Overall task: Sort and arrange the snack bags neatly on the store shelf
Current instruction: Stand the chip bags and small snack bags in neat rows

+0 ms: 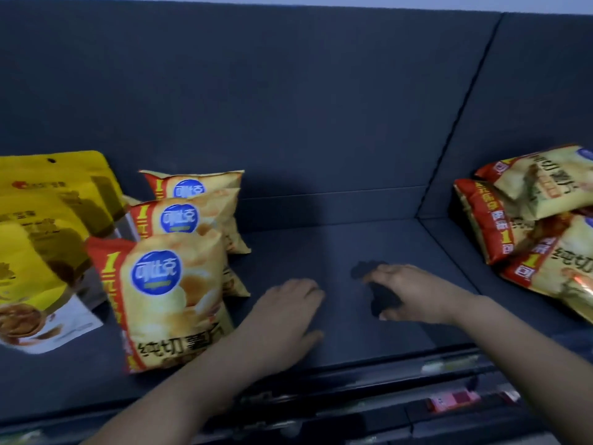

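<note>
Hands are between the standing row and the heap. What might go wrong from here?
The left hand is close beside the upright front bag; a nudge may tip it against the row behind. The heap on the right lies loosely stacked; pulling one bag out may slide others toward the front of the shelf.

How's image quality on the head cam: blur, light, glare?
Head view: dim, bluish light on the dark shelf; motion blur smears the left hand, the right hand and the yellow pouch; the front chip bag logo is readable; a small glare streak on the piled bags at right.
</note>
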